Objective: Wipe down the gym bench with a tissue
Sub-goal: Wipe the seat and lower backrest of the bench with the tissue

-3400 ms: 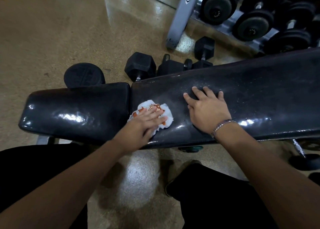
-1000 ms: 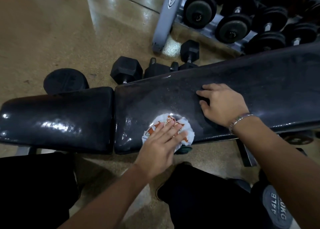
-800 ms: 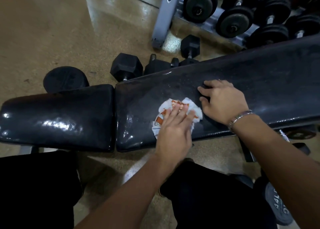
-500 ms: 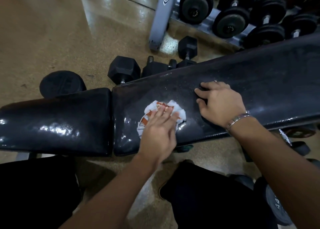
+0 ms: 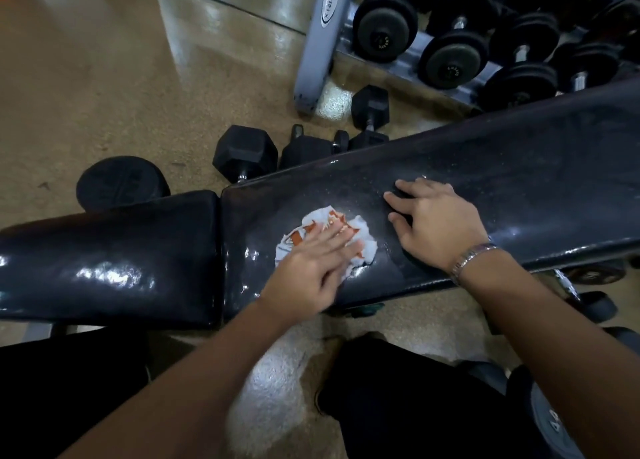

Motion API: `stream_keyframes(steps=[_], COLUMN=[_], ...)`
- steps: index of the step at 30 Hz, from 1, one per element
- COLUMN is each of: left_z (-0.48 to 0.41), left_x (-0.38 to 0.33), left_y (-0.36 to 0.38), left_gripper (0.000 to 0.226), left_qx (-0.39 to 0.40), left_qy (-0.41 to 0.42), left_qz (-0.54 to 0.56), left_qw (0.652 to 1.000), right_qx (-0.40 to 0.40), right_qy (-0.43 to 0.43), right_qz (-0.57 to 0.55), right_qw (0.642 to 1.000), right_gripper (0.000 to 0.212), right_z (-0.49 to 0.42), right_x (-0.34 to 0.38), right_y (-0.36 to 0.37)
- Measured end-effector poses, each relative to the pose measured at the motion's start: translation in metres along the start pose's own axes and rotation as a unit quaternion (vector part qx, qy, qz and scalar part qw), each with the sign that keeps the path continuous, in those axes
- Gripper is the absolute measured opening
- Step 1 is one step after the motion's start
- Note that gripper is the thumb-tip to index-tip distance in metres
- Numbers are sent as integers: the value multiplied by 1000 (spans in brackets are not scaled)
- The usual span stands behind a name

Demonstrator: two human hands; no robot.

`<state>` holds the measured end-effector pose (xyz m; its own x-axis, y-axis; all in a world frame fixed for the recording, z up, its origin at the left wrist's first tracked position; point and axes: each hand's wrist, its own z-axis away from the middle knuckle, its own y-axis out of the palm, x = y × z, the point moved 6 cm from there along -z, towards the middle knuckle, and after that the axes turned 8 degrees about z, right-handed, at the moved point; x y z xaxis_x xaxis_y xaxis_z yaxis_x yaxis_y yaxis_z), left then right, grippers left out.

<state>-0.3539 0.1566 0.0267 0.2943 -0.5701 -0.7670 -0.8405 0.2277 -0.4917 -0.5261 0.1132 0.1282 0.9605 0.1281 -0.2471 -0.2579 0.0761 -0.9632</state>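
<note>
Our left hand (image 5: 311, 271) and the tissue (image 5: 361, 227) are further left now, apart from our right hand (image 5: 440, 226). We see a shiny black bench (image 5: 519, 174), a brown floor (image 5: 104, 77), dumbbells (image 5: 246, 153) on the far side. The tissue lies under our flat left fingers (image 5: 332, 242); our right hand rests flat too.

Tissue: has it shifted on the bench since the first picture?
Yes. The tissue, under the left hand, has slid right, away from the pad seam.
</note>
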Motion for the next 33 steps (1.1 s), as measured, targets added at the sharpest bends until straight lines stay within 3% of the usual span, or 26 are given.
stream_keyframes(steps=[2,6,11,16,21,25,30,33], left_z=[-9,-42,-12,-52,-22,-58,-17,-35], left_x=[26,31,20,38,33,53,37,82], left_y=[-21,-15,-14,-18,-19,-25,-21,-45], left_gripper=[40,40,41,47,46,45,44,45], left_qx=[7,-14,56,24,87,20,69,33], left_qy=[-8,-117,-18,-127,-48,-137,-41,-99], left_qz=[-19,1,4,-68,-40,-28,-3,-2], left_qw=[1000,993,998,989,994,990,997,995], right_qx=[1,-2,-20,-29,-42,-51,-53,-57], right_qy=[-2,-6,-16,-17,-25,-22,-26,-22], right_qz=[5,11,6,21,26,22,13,14], right_qw=[1000,1000,1000,999,998,998,998,998], right_gripper=[43,41,40,38,40,38,39,38], right_z=[-1,-3,1,0,1,-1,2,1], right_x=[0,3,1,1,0,2,0,-2], right_y=[-1,-1,1,4,6,5,4,4])
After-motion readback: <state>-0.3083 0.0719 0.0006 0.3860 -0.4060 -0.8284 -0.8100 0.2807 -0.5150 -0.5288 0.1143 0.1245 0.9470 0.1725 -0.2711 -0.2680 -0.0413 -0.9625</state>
